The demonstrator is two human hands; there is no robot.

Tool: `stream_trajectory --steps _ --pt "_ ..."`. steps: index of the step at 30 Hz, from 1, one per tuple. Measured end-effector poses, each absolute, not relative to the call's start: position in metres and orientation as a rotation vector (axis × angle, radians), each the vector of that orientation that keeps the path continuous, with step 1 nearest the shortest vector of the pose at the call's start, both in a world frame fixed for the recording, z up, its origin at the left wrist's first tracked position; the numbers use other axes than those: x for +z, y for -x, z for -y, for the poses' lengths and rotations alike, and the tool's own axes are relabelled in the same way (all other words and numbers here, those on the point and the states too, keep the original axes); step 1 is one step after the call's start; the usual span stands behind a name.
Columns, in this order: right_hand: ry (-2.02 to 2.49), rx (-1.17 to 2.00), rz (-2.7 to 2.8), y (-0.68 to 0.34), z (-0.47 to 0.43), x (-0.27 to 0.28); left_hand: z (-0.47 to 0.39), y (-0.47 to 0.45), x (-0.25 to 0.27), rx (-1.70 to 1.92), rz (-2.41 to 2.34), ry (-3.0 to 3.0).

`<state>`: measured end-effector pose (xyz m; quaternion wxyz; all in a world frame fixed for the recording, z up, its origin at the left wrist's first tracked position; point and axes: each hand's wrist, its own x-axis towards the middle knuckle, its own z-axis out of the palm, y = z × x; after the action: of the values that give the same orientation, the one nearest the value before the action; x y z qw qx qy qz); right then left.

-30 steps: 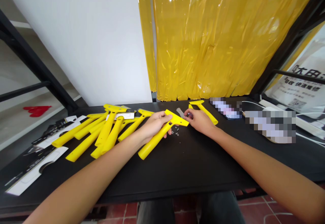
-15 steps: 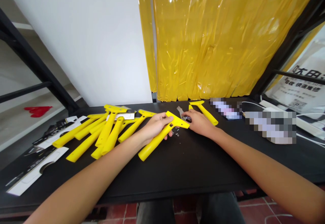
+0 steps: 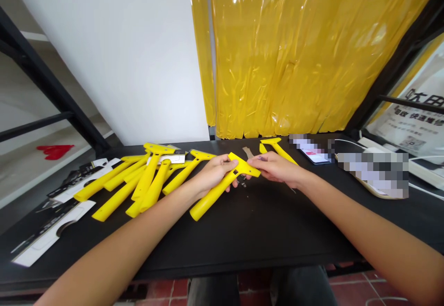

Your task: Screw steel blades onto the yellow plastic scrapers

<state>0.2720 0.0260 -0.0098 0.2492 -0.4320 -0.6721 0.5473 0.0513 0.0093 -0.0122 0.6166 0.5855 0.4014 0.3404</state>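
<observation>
My left hand (image 3: 219,173) is closed round a yellow scraper (image 3: 213,198), its thumb pressed on the wide T-shaped head and the handle slanting down to the left. At the right end of that head is my right hand (image 3: 272,165), thumb and fingers pinched together. What they hold is too small or hidden to make out. Behind the scraper head lies a flat metal piece (image 3: 247,151), partly covered by my right hand. Several small screws (image 3: 243,184) lie on the table just below the head. A loose yellow scraper part (image 3: 282,151) rests behind my right hand.
Several yellow scrapers (image 3: 149,176) lie in a pile left of my hands. Printed white and black cards (image 3: 52,234) are at the far left. To the right are a phone (image 3: 315,153), a blurred object in a tan case (image 3: 376,176) and white cables (image 3: 421,186) on the black table (image 3: 277,232).
My right hand has come from behind the scraper head to its right end, with fingers now pinched. My left hand holds the scraper much as before.
</observation>
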Motion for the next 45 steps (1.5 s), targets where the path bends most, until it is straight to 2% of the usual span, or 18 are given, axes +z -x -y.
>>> stream_trajectory --steps 5,10,24,36,41,45 --pt "0.984 1.926 1.605 -0.268 -0.023 -0.010 -0.005 -0.053 -0.007 0.774 -0.867 -1.335" --pt "0.959 2.025 1.471 -0.268 -0.026 -0.014 -0.005 -0.052 -0.003 0.761 -0.826 -1.313" --pt "0.932 2.088 1.423 -0.268 -0.026 -0.012 -0.007 -0.044 0.001 0.697 -0.646 -1.345" --pt "0.876 1.872 1.705 -0.272 -0.026 -0.011 -0.009 -0.043 -0.001 0.637 -0.693 -1.378" --pt "0.807 2.027 1.736 -0.275 -0.025 -0.005 -0.004 -0.043 0.005 0.600 -0.739 -1.491" --pt "0.851 1.976 1.794 -0.276 -0.023 -0.003 -0.002 -0.043 0.006 0.570 -0.796 -1.590"
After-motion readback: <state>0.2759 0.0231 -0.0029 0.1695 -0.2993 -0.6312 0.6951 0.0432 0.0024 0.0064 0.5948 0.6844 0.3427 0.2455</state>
